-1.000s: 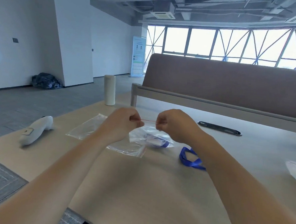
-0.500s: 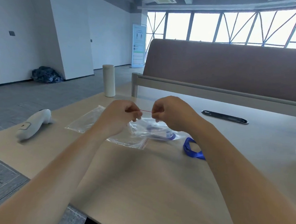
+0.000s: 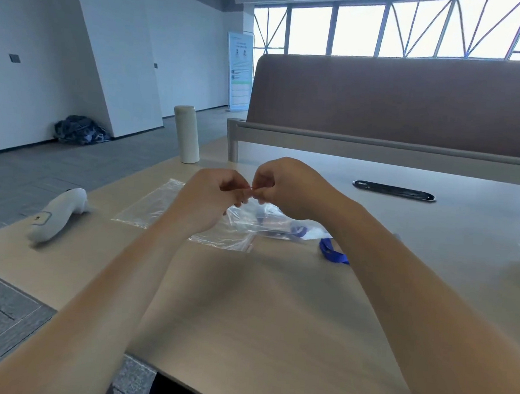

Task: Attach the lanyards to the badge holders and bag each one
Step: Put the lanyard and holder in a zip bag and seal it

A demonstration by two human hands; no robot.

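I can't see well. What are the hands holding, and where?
Both hands, left and right, pinch the red-lined top edge of a clear bag.

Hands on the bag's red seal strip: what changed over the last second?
The left hand and right hand drew together along the red seal strip: a clear span of red showed between them a second ago, now only a sliver, fingertips nearly touching. Both pinches held; nothing let go. The clear bag hangs below them, and the loose blue lanyard, white controller and bottle stayed put.
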